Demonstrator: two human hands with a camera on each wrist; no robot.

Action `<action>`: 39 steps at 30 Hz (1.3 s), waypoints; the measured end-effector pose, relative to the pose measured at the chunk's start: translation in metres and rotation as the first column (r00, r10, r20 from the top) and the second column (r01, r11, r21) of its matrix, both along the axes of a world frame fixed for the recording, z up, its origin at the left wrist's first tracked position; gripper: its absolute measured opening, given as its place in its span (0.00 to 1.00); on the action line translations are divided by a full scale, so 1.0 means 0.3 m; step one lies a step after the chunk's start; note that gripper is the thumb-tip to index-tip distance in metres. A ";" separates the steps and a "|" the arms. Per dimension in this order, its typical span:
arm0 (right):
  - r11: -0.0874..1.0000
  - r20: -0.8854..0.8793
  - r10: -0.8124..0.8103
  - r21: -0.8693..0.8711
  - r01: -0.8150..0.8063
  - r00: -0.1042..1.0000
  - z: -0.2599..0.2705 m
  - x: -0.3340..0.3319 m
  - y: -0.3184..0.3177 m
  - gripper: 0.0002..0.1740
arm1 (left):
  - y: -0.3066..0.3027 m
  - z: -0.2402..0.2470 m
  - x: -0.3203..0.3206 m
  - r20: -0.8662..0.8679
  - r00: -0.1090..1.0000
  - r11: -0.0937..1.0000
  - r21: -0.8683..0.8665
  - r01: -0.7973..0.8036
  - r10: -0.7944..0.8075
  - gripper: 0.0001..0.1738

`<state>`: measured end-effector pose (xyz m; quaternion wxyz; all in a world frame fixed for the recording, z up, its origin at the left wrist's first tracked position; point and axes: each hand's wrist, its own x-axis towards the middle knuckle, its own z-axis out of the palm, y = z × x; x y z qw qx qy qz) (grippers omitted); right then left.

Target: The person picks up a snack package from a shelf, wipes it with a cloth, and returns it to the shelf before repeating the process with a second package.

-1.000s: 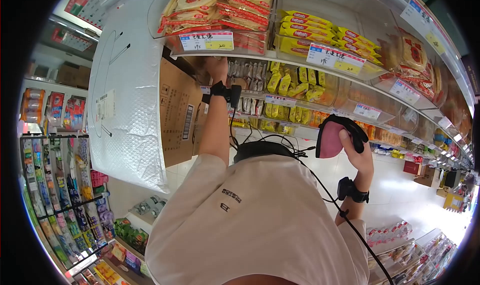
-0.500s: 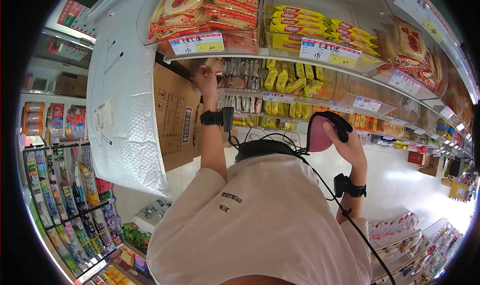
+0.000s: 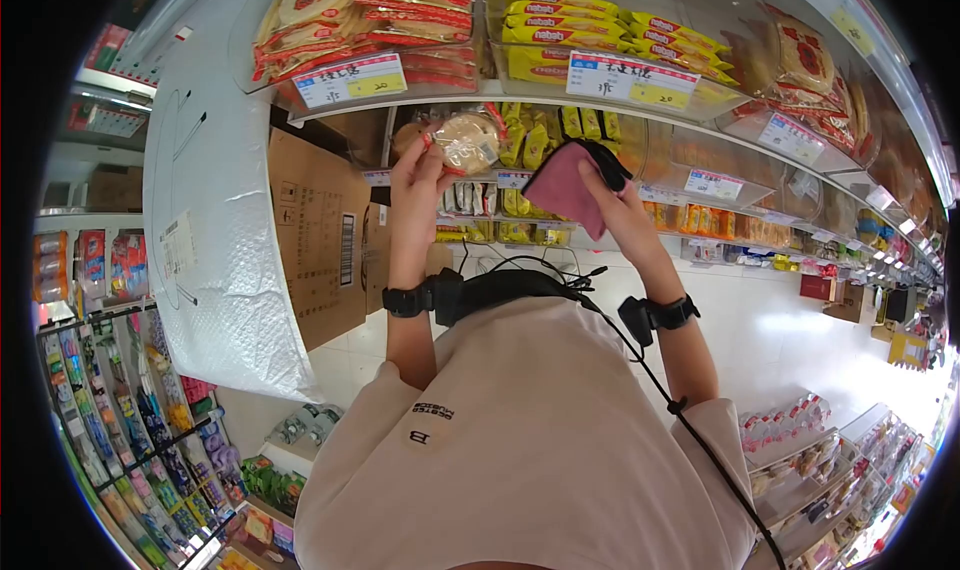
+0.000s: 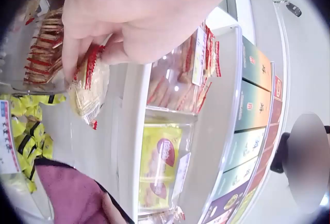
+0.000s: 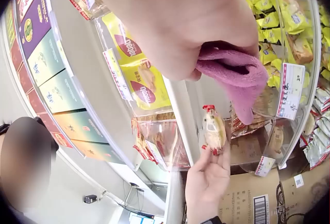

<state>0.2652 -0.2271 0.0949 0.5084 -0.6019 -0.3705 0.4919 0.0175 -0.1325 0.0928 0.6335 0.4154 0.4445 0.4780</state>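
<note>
My left hand (image 3: 412, 190) pinches a packet of round, pale crackers (image 3: 468, 144) by its edge, just below the front lip of the top shelf. The packet has a clear wrapper with red crimped ends; in the left wrist view the wrapper (image 4: 90, 94) hangs from thumb and fingers. My right hand (image 3: 632, 225) grips a pink cloth (image 3: 568, 186) with black edging, a short way to the right of the packet. In the right wrist view the cloth (image 5: 234, 77) is folded over in the fingers, and the packet (image 5: 214, 131) is apart from it.
Clear bins on the top shelf hold red-trimmed cracker packets (image 3: 415, 20) and yellow wafer packs (image 3: 565, 25). Price labels (image 3: 632, 78) line the shelf front. Yellow snacks (image 3: 530, 140) fill a lower bin. A cardboard box (image 3: 315, 240) and a white padded sheet (image 3: 215, 270) stand at the left.
My left hand has come out from under the top shelf with the cracker packet and moved right. The right hand has carried the pink cloth up and left, closer to it.
</note>
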 end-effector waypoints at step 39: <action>0.987 -0.049 -0.127 0.091 0.132 0.991 0.052 -0.027 -0.061 0.17 | -0.104 0.034 0.247 0.465 0.852 0.946 -0.082 0.313 -0.241 0.19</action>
